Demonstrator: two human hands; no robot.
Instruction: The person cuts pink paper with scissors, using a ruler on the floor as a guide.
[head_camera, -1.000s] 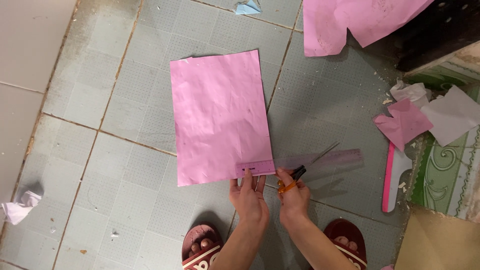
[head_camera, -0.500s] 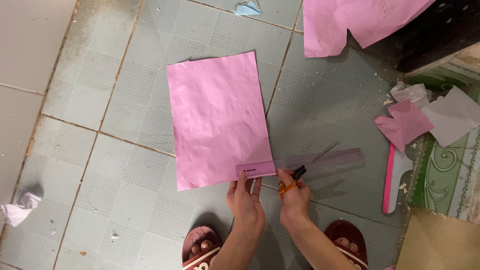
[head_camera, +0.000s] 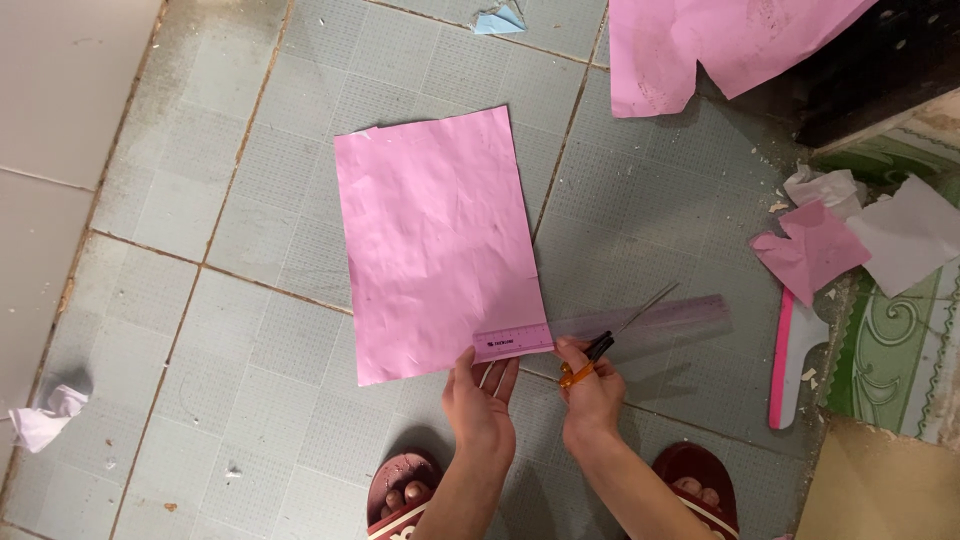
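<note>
My left hand (head_camera: 482, 400) presses flat on the clear ruler (head_camera: 610, 330) crossing the pink sheet (head_camera: 440, 245), while my right hand (head_camera: 590, 385) grips orange-handled scissors (head_camera: 600, 350) just beside it, best kept flush against its edge.

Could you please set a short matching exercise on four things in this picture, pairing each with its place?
Things:
1. pink sheet
2. ruler
3. scissors
4. crumpled white scrap

Places:
A. in the right hand
B. far left on the floor
C. flat on the tiles, centre
D. across the sheet's lower right corner, by the left hand

Pairs: 1-C, 2-D, 3-A, 4-B
</note>
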